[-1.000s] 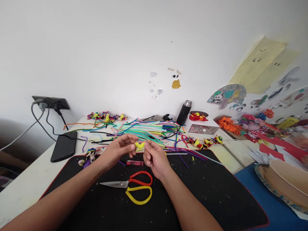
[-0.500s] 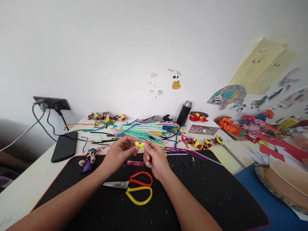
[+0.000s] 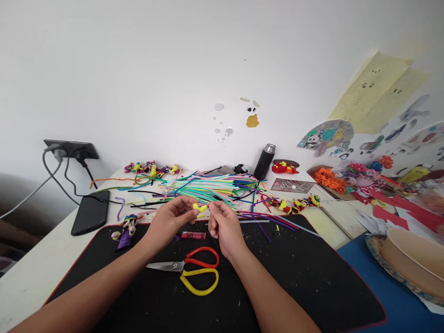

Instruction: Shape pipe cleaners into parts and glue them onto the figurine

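A short, bent piece of yellow pipe cleaner (image 3: 199, 208) is held up between my two hands above the black mat (image 3: 298, 273). My left hand (image 3: 175, 215) pinches its left end between thumb and fingers. At the other end, my right hand (image 3: 224, 226) is closed with thumb and forefinger on the tip. Scissors (image 3: 187, 268) with one red and one yellow handle lie below the hands. Just under the fingers is a pink lighter (image 3: 193, 235). A small pipe cleaner doll (image 3: 126, 233) in purple lies left of my left hand.
Behind the hands spreads a pile of coloured pipe cleaners (image 3: 208, 187). A black phone (image 3: 90, 212) lies at left, under a cable. A black flask (image 3: 264, 162) and a white box (image 3: 291, 182) stand by the wall. A beige bowl (image 3: 412, 259) sits at far right.
The yellow piece now shows a little more between the fingertips, and the hands are slightly farther apart. The whole view has shifted slightly.
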Action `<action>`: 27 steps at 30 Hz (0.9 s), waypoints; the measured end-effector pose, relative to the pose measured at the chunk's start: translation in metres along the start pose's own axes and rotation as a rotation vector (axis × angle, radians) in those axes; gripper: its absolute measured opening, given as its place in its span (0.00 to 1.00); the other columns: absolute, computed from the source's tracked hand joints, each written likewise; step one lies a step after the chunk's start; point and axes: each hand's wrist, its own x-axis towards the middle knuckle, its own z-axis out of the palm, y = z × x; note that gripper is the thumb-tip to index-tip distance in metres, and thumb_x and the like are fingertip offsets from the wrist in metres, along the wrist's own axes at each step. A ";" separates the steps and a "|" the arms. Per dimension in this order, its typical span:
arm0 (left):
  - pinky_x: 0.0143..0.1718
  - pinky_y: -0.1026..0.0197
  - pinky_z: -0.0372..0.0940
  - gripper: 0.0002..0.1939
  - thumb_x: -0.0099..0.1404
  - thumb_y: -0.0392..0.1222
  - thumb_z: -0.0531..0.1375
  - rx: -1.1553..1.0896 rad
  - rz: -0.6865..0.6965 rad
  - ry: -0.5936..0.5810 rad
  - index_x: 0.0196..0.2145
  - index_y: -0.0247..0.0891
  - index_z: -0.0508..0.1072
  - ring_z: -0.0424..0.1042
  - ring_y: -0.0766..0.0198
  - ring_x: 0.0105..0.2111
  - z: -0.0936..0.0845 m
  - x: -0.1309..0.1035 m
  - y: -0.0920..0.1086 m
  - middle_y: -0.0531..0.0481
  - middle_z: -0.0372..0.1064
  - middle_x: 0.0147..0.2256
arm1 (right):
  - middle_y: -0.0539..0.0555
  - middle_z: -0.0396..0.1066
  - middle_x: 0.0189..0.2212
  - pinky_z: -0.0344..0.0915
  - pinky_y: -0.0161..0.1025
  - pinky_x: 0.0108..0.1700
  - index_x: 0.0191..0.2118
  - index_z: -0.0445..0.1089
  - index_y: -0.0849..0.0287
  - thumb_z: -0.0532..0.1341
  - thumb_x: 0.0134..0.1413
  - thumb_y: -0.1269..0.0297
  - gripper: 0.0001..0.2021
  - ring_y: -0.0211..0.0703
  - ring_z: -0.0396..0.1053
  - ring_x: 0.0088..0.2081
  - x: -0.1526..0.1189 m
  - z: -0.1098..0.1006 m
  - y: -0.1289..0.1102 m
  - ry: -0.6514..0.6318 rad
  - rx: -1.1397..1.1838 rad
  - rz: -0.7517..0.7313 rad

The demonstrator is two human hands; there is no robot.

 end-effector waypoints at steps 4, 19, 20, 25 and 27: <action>0.35 0.59 0.70 0.20 0.56 0.52 0.74 0.013 -0.009 0.000 0.41 0.39 0.77 0.73 0.61 0.30 0.000 0.000 0.000 0.51 0.75 0.32 | 0.40 0.59 0.14 0.44 0.28 0.14 0.36 0.70 0.58 0.72 0.50 0.46 0.21 0.30 0.55 0.12 0.000 0.000 0.000 0.001 -0.007 0.016; 0.34 0.59 0.71 0.19 0.56 0.50 0.74 0.014 -0.026 -0.030 0.41 0.39 0.76 0.73 0.63 0.29 -0.003 0.003 -0.002 0.53 0.75 0.31 | 0.40 0.60 0.14 0.44 0.28 0.14 0.37 0.70 0.58 0.71 0.51 0.46 0.21 0.30 0.55 0.12 0.000 0.000 0.000 -0.018 0.002 0.034; 0.34 0.59 0.71 0.20 0.55 0.50 0.74 0.013 -0.025 -0.025 0.40 0.39 0.76 0.73 0.63 0.29 -0.002 0.003 0.000 0.53 0.74 0.31 | 0.40 0.60 0.14 0.44 0.28 0.14 0.38 0.71 0.59 0.71 0.51 0.46 0.21 0.30 0.55 0.12 0.000 0.000 0.000 -0.021 0.003 0.031; 0.32 0.60 0.71 0.21 0.53 0.51 0.75 0.027 -0.015 -0.014 0.40 0.39 0.76 0.73 0.63 0.29 0.000 0.002 0.007 0.54 0.74 0.31 | 0.40 0.60 0.15 0.44 0.28 0.14 0.39 0.71 0.59 0.70 0.53 0.45 0.21 0.30 0.56 0.13 -0.001 0.000 -0.001 -0.031 0.004 0.029; 0.33 0.60 0.71 0.21 0.54 0.52 0.74 0.046 -0.015 -0.020 0.40 0.39 0.76 0.73 0.63 0.29 -0.001 0.001 0.006 0.53 0.74 0.31 | 0.40 0.61 0.15 0.44 0.28 0.14 0.39 0.71 0.59 0.70 0.52 0.44 0.22 0.30 0.56 0.13 -0.002 0.000 -0.001 -0.035 0.004 0.044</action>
